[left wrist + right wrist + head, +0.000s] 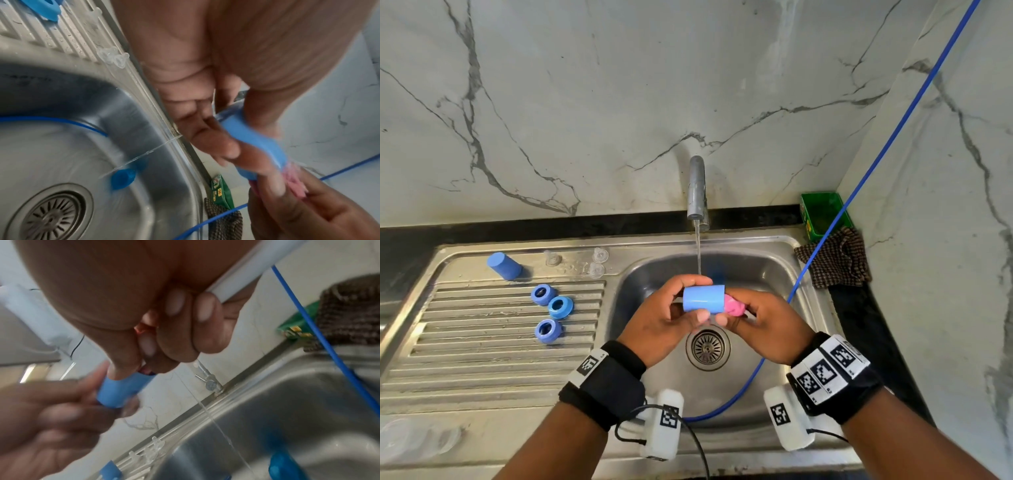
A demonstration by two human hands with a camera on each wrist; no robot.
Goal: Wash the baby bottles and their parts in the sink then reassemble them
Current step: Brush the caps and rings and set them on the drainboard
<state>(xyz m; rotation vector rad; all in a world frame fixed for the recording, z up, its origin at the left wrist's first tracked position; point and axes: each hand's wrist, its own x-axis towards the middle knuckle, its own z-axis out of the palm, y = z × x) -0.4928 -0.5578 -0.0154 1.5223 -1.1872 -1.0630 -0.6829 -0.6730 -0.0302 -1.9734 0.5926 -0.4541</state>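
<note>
Scrubbing is the step in hand: over the sink (774, 260), just in front of the tap's (697, 192) thin stream, the left hand (664, 318) grips a blue bottle cap (703, 298) on its side while the right hand (767, 325) pinches a pink cloth (734, 306) stuffed into its open end. Next, I judge, the cloth must twist inside, then the cap be rinsed and set on the drainboard (482, 342) by the three blue collars (560, 307).

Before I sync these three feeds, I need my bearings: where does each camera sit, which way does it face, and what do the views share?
Head: worn on the head, facing forward and down at the sink basin; both forearms, left hand, right hand.
Left wrist: looks along the left palm at the blue cap in its grip, drain below.
Right wrist: looks along the right fingers, curled round a pink cloth.
Shared: all three show the blue cap, running water and blue hose.
</note>
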